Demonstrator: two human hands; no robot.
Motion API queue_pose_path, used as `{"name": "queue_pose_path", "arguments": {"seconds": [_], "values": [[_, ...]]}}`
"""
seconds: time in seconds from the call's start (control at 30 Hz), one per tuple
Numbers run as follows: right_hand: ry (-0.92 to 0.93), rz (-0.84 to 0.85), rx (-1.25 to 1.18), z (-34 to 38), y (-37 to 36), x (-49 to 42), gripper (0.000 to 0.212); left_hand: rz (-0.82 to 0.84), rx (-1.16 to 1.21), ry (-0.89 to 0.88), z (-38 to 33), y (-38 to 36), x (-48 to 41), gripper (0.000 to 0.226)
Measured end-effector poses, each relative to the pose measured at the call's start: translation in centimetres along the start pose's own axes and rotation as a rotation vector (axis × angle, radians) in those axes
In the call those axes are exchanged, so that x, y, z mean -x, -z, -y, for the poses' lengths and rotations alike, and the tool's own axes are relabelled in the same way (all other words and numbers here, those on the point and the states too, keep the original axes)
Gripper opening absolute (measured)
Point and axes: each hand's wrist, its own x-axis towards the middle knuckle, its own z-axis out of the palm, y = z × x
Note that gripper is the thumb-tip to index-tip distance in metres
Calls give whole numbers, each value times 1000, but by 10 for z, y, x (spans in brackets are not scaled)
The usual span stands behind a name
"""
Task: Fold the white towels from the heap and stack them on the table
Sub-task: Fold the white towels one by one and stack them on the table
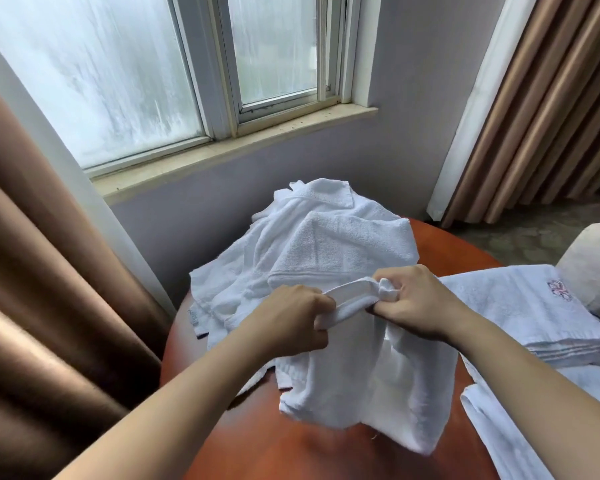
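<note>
A white towel hangs above the round brown table, its top edge bunched between my hands. My left hand grips the left end of that edge. My right hand pinches the right end, fingers curled round the cloth. Behind them a heap of white towels lies crumpled on the far side of the table. A stack of folded white towels with a pink embroidered mark sits at the right.
More white cloth lies at the table's lower right edge. A pale armchair stands at the right. Brown curtains hang at the left and back right. A window and sill are behind the table.
</note>
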Motion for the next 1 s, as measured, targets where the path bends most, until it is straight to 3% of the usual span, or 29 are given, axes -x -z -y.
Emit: {"name": "queue_pose_path", "arguments": {"seconds": [0.17, 0.3, 0.5, 0.57, 0.67, 0.8, 0.87, 1.0], "values": [[-69, -100, -52, -11, 11, -3, 20, 94, 94, 127, 17, -3, 8, 40], [-112, -177, -47, -19, 16, -2, 25, 44, 141, 172, 25, 4, 7, 28], [-185, -238, -19, -28, 19, 0, 36, -1, -81, 93, 20, 22, 3, 9], [-203, -224, -9, -31, 19, 1, 30, 90, -122, 102, 17, 26, 1, 22], [-197, -208, -12, -35, 21, 4, 26, 191, -3, 134, 18, 31, -1, 34], [-207, -234, -7, -35, 21, 6, 22, 258, -51, 176, 16, 32, 0, 31], [-221, -239, -14, -35, 19, 7, 30, 270, -146, 185, 13, 31, 0, 28], [-294, -265, 9, -38, 11, 11, 23, 178, -235, 152, 8, 32, -4, 16]]}}
